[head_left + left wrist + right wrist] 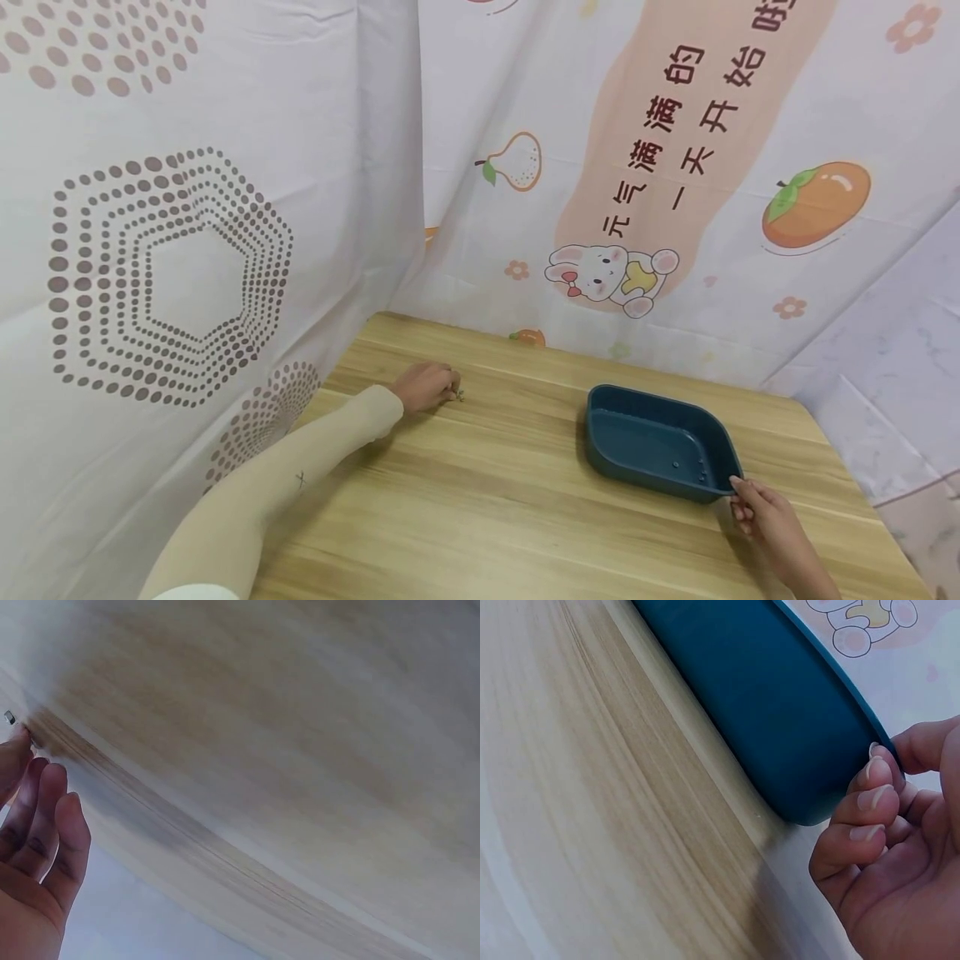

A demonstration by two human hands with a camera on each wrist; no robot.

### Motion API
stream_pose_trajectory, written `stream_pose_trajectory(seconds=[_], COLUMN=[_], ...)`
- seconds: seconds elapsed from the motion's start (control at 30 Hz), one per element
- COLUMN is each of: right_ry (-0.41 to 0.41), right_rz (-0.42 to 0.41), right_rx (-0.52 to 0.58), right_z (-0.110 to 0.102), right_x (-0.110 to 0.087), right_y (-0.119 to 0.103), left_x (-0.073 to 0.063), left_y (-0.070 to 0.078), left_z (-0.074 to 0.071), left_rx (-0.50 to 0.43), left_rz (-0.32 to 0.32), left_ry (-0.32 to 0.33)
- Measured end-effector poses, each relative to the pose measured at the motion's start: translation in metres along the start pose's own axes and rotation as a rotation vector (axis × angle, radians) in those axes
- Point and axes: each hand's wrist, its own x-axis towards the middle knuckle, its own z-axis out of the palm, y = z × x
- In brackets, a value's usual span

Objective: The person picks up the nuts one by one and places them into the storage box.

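My left hand (pixel 427 387) is low over the wooden table, thumb and forefinger drawn together. In the left wrist view those fingertips pinch a small metal piece, mostly hidden. Just beyond them lies another tiny shiny metal piece (pixel 9 717), too small to identify surely. To the right stands a dark teal rectangular tray (pixel 645 479) with rounded corners. My right hand (pixel 768 518) grips the tray's near right corner, thumb over the rim and fingers curled underneath it. Several tiny dark metal pieces (pixel 702 477) lie inside the tray toward that corner.
The wood-grain table (pixel 450 517) runs back to a printed curtain (pixel 480 275) with fruit, a rabbit and lettering. A dotted curtain (pixel 202 292) hangs along the left side. Bare wood separates the left hand from the tray.
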Motion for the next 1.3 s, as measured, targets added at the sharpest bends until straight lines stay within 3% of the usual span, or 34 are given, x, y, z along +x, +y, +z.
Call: stream_pose_trajectory(seconds=[0.47,0.67,0.83,1.1,1.3], right_ry=[0.002,0.006,0.004,0.008,0.009], right_rz=[-0.015,-0.024,-0.023,-0.001,0.001], right_rx=[0.03,0.04,0.047,0.031,0.025], right_z=[0.0008,0.0011,0.001,0.0003,-0.0002], right_x=[0.0014,0.0015,0.0012,-0.0004,0.0002], right_y=[0.0021,0.0021,0.0033,0.0033,0.0028], left_x=[0.0028,0.0012,0.0007,-0.0005,-0.0003], left_y=[0.0042,0.0051,0.0034,0.0054,0.0059], left_z=[-0.0045,-0.0047,0.0002,0.0024,0.0031], left_rx=[0.039,0.033,0.083,0.172,0.217], left_rz=[0.009,0.031,0.049,0.041,0.05], left_ry=[-0.024,0.004,0.028,0.001,0.018])
